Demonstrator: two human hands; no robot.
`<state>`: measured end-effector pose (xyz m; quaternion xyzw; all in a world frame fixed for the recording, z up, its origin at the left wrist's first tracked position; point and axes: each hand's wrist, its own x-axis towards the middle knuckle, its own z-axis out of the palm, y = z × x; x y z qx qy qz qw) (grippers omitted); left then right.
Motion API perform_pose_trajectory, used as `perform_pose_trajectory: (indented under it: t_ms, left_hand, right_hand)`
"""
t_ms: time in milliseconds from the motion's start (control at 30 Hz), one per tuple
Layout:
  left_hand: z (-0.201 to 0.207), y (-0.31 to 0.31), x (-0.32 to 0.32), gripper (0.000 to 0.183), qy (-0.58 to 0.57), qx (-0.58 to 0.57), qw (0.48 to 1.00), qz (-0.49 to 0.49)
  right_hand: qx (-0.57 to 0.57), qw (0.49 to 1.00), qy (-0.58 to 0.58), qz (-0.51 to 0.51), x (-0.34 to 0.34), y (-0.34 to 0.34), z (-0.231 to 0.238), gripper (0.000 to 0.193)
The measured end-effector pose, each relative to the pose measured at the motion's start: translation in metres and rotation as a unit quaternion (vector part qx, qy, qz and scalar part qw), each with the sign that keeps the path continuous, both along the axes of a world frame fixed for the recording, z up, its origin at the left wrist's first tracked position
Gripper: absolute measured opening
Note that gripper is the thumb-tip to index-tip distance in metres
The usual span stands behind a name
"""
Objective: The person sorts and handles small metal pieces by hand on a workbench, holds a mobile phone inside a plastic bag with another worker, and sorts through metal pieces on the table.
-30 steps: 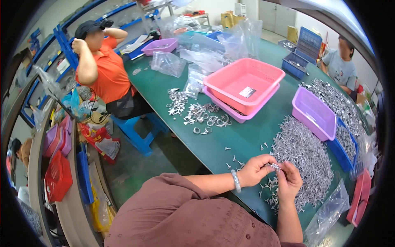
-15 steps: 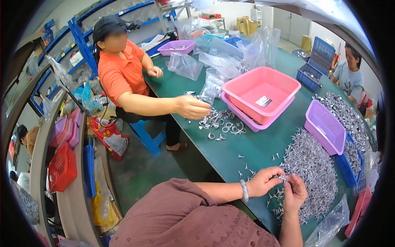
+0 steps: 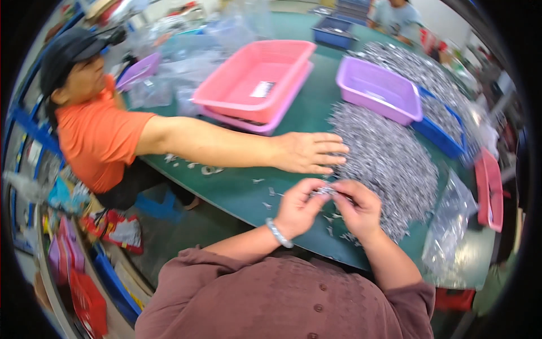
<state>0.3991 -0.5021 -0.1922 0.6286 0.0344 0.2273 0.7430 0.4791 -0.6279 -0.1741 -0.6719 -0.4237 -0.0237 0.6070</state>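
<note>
My left hand point(image 3: 300, 208), with a bracelet on its wrist, and my right hand point(image 3: 359, 211) meet at the near edge of the pile. Between their pinched fingertips is a small silver metal piece point(image 3: 324, 191), partly covered and too blurred to show its exact shape. Just beyond lies a big heap of small grey metal pieces point(image 3: 389, 169). A co-worker's hand point(image 3: 309, 152) stretches flat, fingers apart, over the heap's left edge, close to my hands. A few loose pieces lie on the green table point(image 3: 243, 195) to the left.
A pink basket point(image 3: 259, 85) sits stacked in another behind the co-worker's arm. Past the heap are a purple basket point(image 3: 379, 90) and a blue tray point(image 3: 443, 121) of pieces. A clear plastic bag point(image 3: 450, 223) lies at right, near a pink bin point(image 3: 489, 192).
My view has swung to the right, so the table appears further left. The co-worker's arm has reached across from the rings to the heap. My hands still pinch together at the fingertips.
</note>
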Motion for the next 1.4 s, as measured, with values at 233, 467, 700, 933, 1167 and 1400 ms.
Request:
perform_pose_trajectory:
  t_ms: [233,467,700,933,1167,1400]
  left_hand:
    - [0.006,-0.006,0.001,0.019,0.007,0.007,0.999,-0.031]
    - [0.005,-0.002,0.003,0.019,-0.024,0.03,0.998,-0.05]
    - [0.005,0.004,0.004,0.016,-0.071,0.107,0.991,-0.021]
    - [0.006,0.006,0.006,0.02,-0.116,0.18,0.977,0.006]
    - [0.008,0.004,0.005,0.019,-0.095,0.139,0.986,-0.006]
    - [0.006,0.004,0.006,0.016,-0.084,0.138,0.987,0.006]
  right_hand:
    - [0.036,0.999,-0.007,0.008,0.002,-0.007,0.003,0.02]
    - [0.048,0.988,0.127,0.067,0.004,-0.009,0.001,0.019]
    - [0.089,0.952,0.253,0.145,0.006,-0.008,-0.005,0.027]
    - [0.109,0.937,0.282,0.174,0.005,-0.007,-0.003,0.019]
    - [0.102,0.94,0.276,0.173,0.007,-0.009,-0.005,0.018]
    - [0.063,0.974,0.178,0.122,0.007,-0.009,0.002,0.016]
